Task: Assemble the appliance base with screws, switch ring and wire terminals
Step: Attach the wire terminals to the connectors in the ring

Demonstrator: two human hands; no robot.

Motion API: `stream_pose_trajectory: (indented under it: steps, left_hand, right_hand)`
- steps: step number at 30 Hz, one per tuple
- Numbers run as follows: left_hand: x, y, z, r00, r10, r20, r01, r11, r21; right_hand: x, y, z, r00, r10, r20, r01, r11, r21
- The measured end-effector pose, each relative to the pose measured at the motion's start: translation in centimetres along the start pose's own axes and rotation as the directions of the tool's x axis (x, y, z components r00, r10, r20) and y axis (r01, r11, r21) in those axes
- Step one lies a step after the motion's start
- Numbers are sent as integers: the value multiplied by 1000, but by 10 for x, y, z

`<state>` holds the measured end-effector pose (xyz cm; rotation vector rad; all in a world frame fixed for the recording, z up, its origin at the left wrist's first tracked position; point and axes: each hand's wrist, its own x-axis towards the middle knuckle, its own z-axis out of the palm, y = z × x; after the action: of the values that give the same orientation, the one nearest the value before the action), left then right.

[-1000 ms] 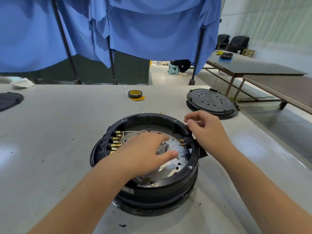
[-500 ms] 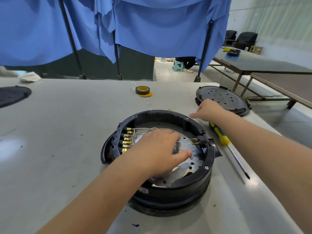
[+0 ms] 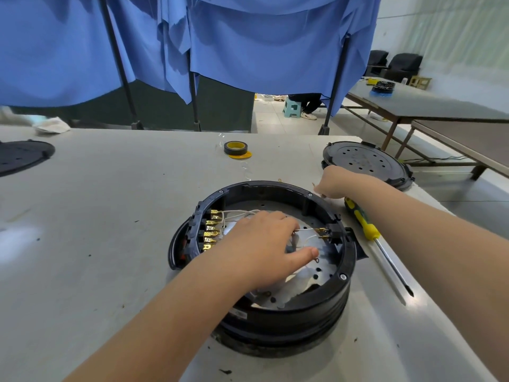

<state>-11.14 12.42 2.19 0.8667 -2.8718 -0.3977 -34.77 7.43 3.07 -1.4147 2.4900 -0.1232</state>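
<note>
The round black appliance base (image 3: pixel 341 277) stands upside down on the grey table, with a metal plate (image 3: pixel 316 271) inside it. A row of brass terminals (image 3: pixel 210 230) with white wires (image 3: pixel 237 213) lines its left inner wall, and two more terminals (image 3: pixel 323 234) sit at the right wall. My left hand (image 3: pixel 261 249) lies palm down inside the base on the plate and wires, thumb stretched out. My right hand (image 3: pixel 334 181) reaches past the base's far right rim, fingertips bunched down on the table by small loose parts (image 3: pixel 314 186). Whether it pinches one is hidden.
A yellow-and-black screwdriver (image 3: pixel 366 230) lies on the table right of the base, tip towards me. A black perforated lid (image 3: pixel 363 164) sits at the far right, a roll of black tape (image 3: pixel 235 148) at the back, another black disc (image 3: pixel 22 157) far left. Blue cloth hangs behind.
My right hand left the base's right rim and moved out to the table beyond it, uncovering the screwdriver. My left hand stayed on the plate.
</note>
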Motion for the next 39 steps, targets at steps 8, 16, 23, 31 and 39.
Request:
stream_pose_trajectory:
  steps: [8,16,23,31,39]
  left_hand:
    - [-1,-1,-5,999,3,-32,-6,996,-89]
    - [-7,-31,-55,971,-166,-171,46,836,-547]
    - [-22,-58,-83,958,-270,-97,139,733,-666]
    - [-26,-60,-80,982,-178,61,180,794,-580]
    - [-24,-64,-80,959,-282,39,252,776,-578]
  right_hand:
    - [-57,-8,-28,923,-305,-234,375,849,372]
    - [-126,-38,-48,859,-511,-33,435,694,574]
    - [-137,-65,-36,769,-623,146,462,699,546]
    - [-137,-69,-26,744,-631,218,473,729,495]
    - [-136,-77,-9,806,-591,30,476,677,561]
